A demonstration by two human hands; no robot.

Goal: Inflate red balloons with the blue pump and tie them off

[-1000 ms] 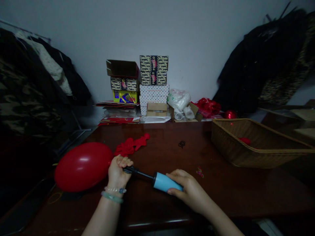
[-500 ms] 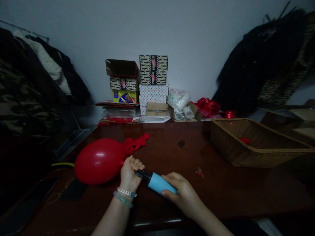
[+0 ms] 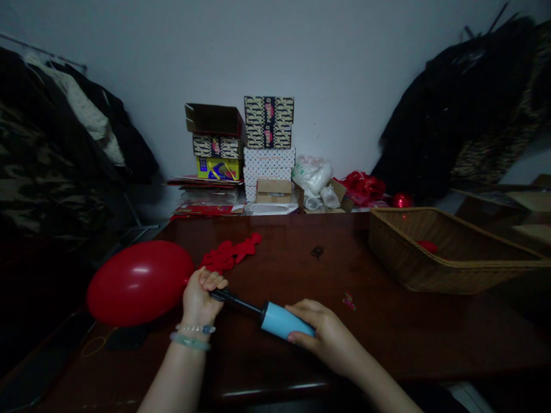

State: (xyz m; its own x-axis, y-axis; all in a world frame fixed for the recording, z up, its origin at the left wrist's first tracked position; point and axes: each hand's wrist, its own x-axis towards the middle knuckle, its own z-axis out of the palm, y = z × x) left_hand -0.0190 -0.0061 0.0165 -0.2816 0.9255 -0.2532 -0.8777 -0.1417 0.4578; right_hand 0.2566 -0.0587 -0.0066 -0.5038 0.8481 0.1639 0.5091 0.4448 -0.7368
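Note:
A red inflated balloon lies at the left of the dark wooden table. My left hand is closed around the balloon's neck and the black nozzle end of a hand pump. My right hand grips the pump's light blue barrel. The black rod between the two hands is drawn out. Two bead bracelets sit on my left wrist.
A heap of uninflated red balloons lies behind my left hand. A wicker basket with something red inside stands at the right. Stacked boxes, plastic bags and red ribbon line the wall. Dark clothes hang at both sides. A small black object lies mid-table.
The pump was pushed together half a second ago and is now drawn apart again. My left hand and the balloon have moved back to the left, and the balloon looks larger.

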